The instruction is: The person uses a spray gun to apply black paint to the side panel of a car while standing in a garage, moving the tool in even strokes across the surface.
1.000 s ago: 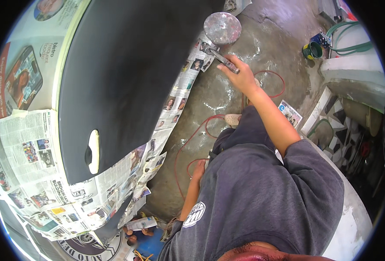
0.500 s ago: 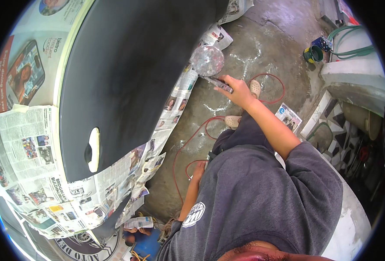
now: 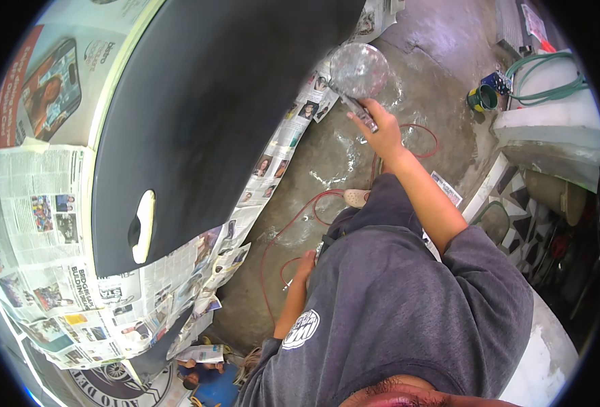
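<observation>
My right hand (image 3: 383, 132) is wrapped around the handle of a spray gun (image 3: 368, 117). A round cup (image 3: 359, 71) with a speckled lid sits on top of the gun, just off the right edge of a dark grey car door panel (image 3: 191, 122). The gun and the panel are apart. Low beside my waist, my left hand (image 3: 305, 264) has its fingers curled, and a red hose (image 3: 265, 271) runs up to it; the grip itself is partly hidden. A pale masked door handle (image 3: 144, 227) shows on the panel.
Newspaper masking (image 3: 35, 203) surrounds the panel. The red hose loops across the concrete floor (image 3: 300, 169) near my feet. A green can (image 3: 483, 98) and a coiled green hose (image 3: 544, 78) are at the far right. Someone in blue (image 3: 215, 386) is low at the bottom left.
My right hand has moved the spray gun up and to the right, away from the panel's edge. My left hand stays low by my waist, shifted slightly left.
</observation>
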Available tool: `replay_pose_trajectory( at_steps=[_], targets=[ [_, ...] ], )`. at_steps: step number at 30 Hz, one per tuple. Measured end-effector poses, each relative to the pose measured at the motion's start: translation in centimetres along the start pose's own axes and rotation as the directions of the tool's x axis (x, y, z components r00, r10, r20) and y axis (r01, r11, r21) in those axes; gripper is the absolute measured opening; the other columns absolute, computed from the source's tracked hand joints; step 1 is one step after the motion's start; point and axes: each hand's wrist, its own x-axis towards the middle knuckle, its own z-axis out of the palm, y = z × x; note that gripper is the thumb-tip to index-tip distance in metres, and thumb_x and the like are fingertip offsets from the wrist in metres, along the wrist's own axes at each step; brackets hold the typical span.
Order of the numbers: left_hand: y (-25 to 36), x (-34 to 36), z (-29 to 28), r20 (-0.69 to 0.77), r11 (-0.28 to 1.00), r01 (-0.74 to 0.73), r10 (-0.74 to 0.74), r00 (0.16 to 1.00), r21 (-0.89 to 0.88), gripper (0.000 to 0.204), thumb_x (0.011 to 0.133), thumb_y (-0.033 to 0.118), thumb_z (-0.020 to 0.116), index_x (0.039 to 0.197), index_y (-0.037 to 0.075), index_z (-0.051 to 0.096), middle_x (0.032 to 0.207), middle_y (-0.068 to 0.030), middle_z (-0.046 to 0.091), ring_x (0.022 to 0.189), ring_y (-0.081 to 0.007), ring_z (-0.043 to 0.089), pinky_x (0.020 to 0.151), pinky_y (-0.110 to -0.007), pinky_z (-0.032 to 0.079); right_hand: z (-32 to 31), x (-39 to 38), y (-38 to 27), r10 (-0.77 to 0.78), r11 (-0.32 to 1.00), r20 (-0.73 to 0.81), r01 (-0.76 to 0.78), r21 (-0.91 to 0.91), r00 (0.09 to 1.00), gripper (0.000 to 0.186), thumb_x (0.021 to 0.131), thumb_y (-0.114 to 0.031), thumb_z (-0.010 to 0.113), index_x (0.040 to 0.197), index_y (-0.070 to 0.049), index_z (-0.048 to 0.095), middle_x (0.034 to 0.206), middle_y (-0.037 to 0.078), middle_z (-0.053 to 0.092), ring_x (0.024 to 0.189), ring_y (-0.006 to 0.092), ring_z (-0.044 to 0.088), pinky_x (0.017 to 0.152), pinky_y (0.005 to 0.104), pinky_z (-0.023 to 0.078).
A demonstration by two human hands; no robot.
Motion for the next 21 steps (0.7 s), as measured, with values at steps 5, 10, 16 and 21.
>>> replay_pose_trajectory(
  at_steps=[5,10,16,21],
  targets=[
    [2.8,0.4,-0.1,-0.004,0.998,0.009,-0.009,1.000,0.070,0.049,0.105,0.044,0.049,0.120,0.001,0.067,0.106,-0.0111,0.070,0.096,-0.0234,0.063,0.090,-0.038,0.049,1.7,-2.9,-1.2,-0.069,0.997,0.173,0.061,0.052,0.982,0.036,0.087,-0.016,0.083,0.117,-0.004,0.066,0.101,0.016,0.072,0.087,0.0347,0.073,0.075,0.0392,0.057],
    [1.5,0.9,-0.4,-0.087,0.988,-0.051,0.064,0.994,0.147,0.050,0.104,0.043,0.049,0.121,-0.001,0.068,0.112,-0.0181,0.072,0.098,-0.0298,0.067,0.088,-0.043,0.051,1.8,-4.1,-3.1,-0.210,0.978,0.337,0.201,0.060,0.918,0.040,0.086,-0.017,0.084,0.118,-0.004,0.065,0.101,0.016,0.072,0.086,0.0357,0.072,0.075,0.0389,0.058],
    [-0.6,1.9,1.4,-0.090,0.996,0.069,-0.064,0.994,0.048,0.052,0.102,0.044,0.049,0.116,-0.002,0.069,0.109,-0.0229,0.072,0.106,-0.0346,0.068,0.091,-0.046,0.052,-0.9,-1.7,-3.8,0.024,1.000,0.266,-0.020,-0.015,0.964,0.038,0.091,-0.025,0.081,0.119,-0.004,0.068,0.108,0.018,0.074,0.092,0.0316,0.075,0.080,0.0361,0.058],
    [-4.7,3.1,3.8,-0.150,0.988,-0.093,0.111,0.982,0.123,0.049,0.102,0.043,0.049,0.110,0.000,0.069,0.104,-0.0243,0.071,0.097,-0.0420,0.068,0.086,-0.049,0.052,-1.9,1.3,-4.3,0.091,0.994,0.015,-0.092,0.052,0.996,0.036,0.094,-0.021,0.079,0.120,-0.001,0.065,0.088,0.007,0.068,0.072,0.0115,0.063,0.066,0.0304,0.053]
  ],
)
